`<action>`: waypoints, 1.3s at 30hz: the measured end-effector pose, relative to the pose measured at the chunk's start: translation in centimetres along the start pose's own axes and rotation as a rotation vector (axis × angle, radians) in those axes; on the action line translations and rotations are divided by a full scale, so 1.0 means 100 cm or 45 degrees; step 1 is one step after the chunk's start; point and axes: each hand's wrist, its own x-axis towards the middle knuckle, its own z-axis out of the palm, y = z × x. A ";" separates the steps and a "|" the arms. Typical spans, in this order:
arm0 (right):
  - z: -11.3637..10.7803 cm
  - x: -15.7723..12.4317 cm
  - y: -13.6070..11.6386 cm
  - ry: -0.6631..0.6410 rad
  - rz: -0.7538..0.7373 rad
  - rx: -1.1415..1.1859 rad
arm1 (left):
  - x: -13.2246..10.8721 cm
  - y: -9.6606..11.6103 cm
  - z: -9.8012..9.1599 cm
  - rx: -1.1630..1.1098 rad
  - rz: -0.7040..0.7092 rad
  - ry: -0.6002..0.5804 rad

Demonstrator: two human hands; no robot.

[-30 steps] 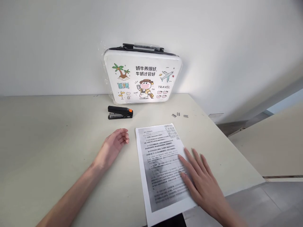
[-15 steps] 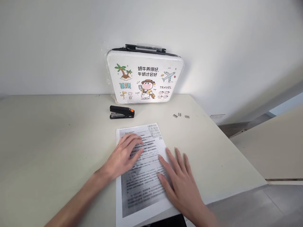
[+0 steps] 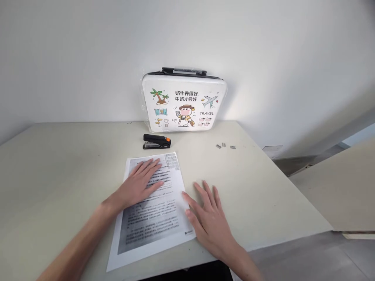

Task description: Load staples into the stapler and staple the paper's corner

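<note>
A printed sheet of paper [image 3: 152, 218], covered in dark text, lies flat on the table and is slightly turned. Whether it is one sheet or a stack I cannot tell. My left hand [image 3: 143, 181] rests on its upper left part with the fingers stretched out. At its right edge, my right hand [image 3: 209, 216] lies with fingers spread, thumb and forefinger tips by the paper's edge. Just beyond the top of the paper is a black stapler [image 3: 157, 141] with an orange button, lying on its side.
A white carrying case [image 3: 183, 105] with cartoon prints and a black handle leans upright against the wall. Several small staple strips [image 3: 225, 145] lie to the right of the stapler. The pale table [image 3: 263, 207] ends at a slanting edge on the right. A dark object [image 3: 193, 272] shows at the near edge.
The paper has shifted left and tilted, with my left hand moving along on it. My right hand has slid left and now sits at the paper's right edge. The view has shifted slightly.
</note>
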 end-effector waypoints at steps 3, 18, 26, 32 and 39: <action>0.002 -0.002 -0.001 0.016 -0.013 -0.002 | -0.004 -0.016 -0.008 0.056 0.024 -0.014; -0.007 -0.028 0.007 -0.045 -0.149 0.116 | -0.138 -0.003 -0.023 -0.056 -0.585 0.309; 0.001 -0.032 0.006 0.010 -0.181 0.103 | -0.154 0.019 -0.024 -0.051 -0.724 0.371; 0.001 -0.033 0.008 0.033 -0.226 0.109 | -0.152 0.022 -0.026 -0.012 -0.736 0.413; 0.004 -0.035 0.008 0.049 -0.238 0.133 | -0.153 0.025 -0.026 -0.033 -0.722 0.415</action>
